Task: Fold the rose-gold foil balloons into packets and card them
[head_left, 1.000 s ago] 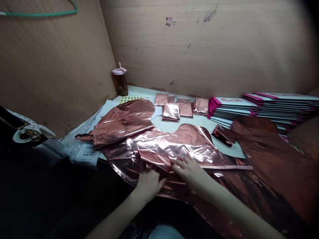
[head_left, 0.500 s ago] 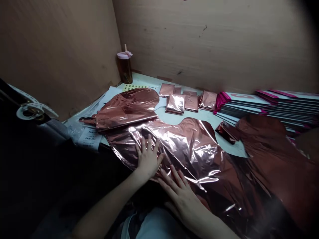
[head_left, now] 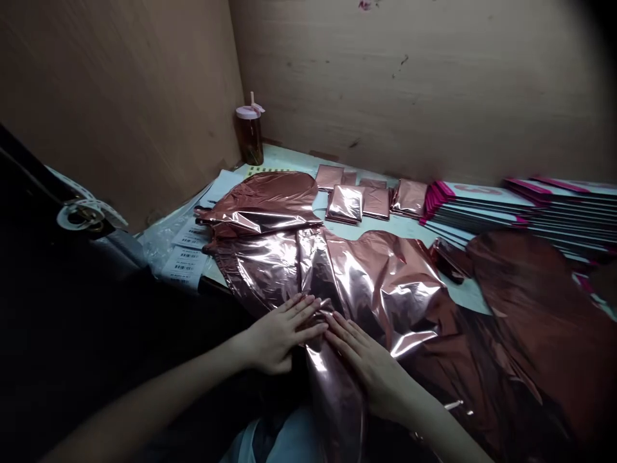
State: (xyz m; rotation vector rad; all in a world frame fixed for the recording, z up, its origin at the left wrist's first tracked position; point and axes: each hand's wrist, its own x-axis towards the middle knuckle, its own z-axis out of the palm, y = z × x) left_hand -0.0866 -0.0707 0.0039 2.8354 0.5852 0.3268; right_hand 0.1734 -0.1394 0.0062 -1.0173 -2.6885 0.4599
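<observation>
Copper foil (head_left: 385, 283) lay under the left hand (head_left: 282, 334) and right hand (head_left: 373, 363), extending beyond both. Each was flat and outstretched.

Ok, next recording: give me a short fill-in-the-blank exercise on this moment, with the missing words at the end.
1. The left hand and right hand both touch the foil, whose surface is ____ (matte or shiny).
2. The lid of the cup is ____ in colour.
3. In the picture, the packets lie to the ____ of the cup.
4. The hand nearer the cup is the ____ one.

Missing words: shiny; pink; right; left.
</observation>
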